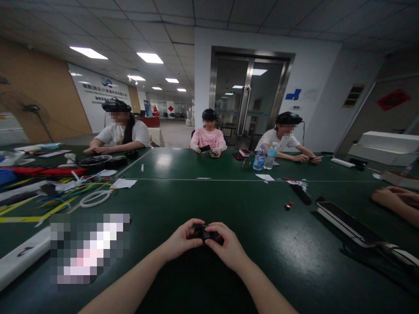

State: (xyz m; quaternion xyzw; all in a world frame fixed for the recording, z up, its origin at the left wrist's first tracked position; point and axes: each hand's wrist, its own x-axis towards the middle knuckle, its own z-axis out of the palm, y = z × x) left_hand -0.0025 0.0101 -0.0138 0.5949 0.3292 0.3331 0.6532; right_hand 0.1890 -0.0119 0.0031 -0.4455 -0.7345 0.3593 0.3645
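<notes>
Low in the middle of the view, both my hands hold one small black object [205,234] just over the dark green table [183,196]. Its exact kind is hard to make out, as my fingers cover its ends. My left hand [183,238] grips the left end between thumb and fingers. On the right end, my right hand [227,244] has its thumb and fingers closed in the same way. The two thumbs come close to each other at the near side of the object.
A phone [350,224] lies at right with cables. Two water bottles [264,158] stand farther back near a small red-and-black piece [288,206]. Coiled white cable [95,199] and a white power strip [24,257] lie left. Several people sit around; another person's hands [394,198] rest at far right.
</notes>
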